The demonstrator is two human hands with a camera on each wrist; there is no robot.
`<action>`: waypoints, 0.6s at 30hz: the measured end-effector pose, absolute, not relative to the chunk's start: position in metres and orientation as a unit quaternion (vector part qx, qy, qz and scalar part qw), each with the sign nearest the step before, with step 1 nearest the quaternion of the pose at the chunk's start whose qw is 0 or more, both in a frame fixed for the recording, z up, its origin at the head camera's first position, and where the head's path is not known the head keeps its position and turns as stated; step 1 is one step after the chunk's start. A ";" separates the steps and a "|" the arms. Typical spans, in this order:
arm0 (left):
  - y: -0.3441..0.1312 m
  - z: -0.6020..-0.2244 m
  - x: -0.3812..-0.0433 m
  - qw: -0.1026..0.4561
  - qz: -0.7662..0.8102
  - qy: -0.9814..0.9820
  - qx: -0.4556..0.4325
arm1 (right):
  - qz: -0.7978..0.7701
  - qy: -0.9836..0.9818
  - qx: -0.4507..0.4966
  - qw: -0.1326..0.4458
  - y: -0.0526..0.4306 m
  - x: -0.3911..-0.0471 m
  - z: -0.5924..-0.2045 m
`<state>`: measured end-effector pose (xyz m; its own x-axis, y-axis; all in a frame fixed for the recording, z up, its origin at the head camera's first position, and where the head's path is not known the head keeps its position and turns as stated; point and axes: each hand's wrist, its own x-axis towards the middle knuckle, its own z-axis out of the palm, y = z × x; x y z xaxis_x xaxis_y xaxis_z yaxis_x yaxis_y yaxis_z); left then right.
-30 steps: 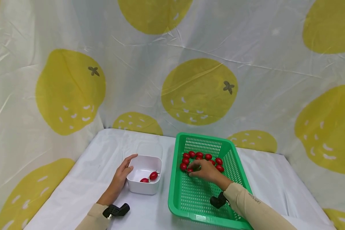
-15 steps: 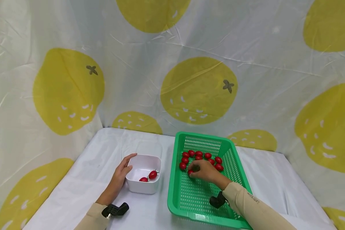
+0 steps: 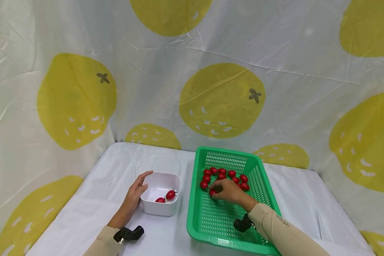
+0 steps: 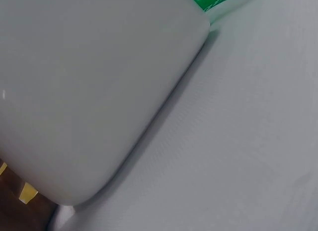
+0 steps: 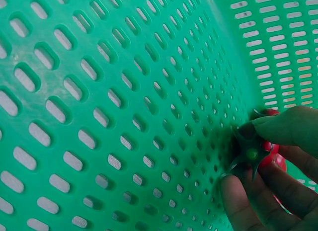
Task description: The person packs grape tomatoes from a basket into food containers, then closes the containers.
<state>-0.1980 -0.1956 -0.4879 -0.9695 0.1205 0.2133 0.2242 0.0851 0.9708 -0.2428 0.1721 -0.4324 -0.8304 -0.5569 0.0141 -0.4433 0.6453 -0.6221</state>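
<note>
Inside the green basket (image 3: 195, 220), my right hand (image 3: 228, 190) pinches a red cherry tomato (image 3: 212, 193) near the basket floor. The right wrist view shows its green leafy top (image 5: 252, 154) between the thumb and fingers. Several other cherry tomatoes (image 3: 222, 171) lie around and beyond that hand, some partly covered by it. My left hand (image 3: 135, 193) rests against the left side of a square white container (image 3: 160, 209), index finger extended along the far corner and thumb at the rim. Two cherry tomatoes (image 3: 171, 195) lie in that container. The left wrist view is mostly filled by its white wall (image 4: 99, 92).
Behind the white container lies a clear plastic lid or tray (image 3: 166, 165). A white cloth (image 3: 115, 170) covers the table, and a lemon-print curtain (image 3: 147, 89) hangs at the back and sides. The basket's slotted walls stand around the right hand.
The tomato at my right fingertips has shifted slightly toward me, away from the neighbouring tomatoes. The left hand and white container stay in place.
</note>
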 end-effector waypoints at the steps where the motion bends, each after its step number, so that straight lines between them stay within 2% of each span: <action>1: -0.195 -0.488 -0.197 0.039 -0.666 -0.736 -0.117 | -0.318 0.903 -0.276 0.090 0.172 -0.242 -0.432; 18: -0.196 -0.489 -0.199 0.042 -0.662 -0.738 -0.122 | -0.312 0.913 -0.253 0.070 0.171 -0.246 -0.427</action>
<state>-0.1993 -0.1957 -0.4889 -0.9667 0.1240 0.2239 0.2361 0.0940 0.9672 -0.2457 0.1710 -0.4270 -0.8620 -0.5060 0.0313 -0.4191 0.6766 -0.6055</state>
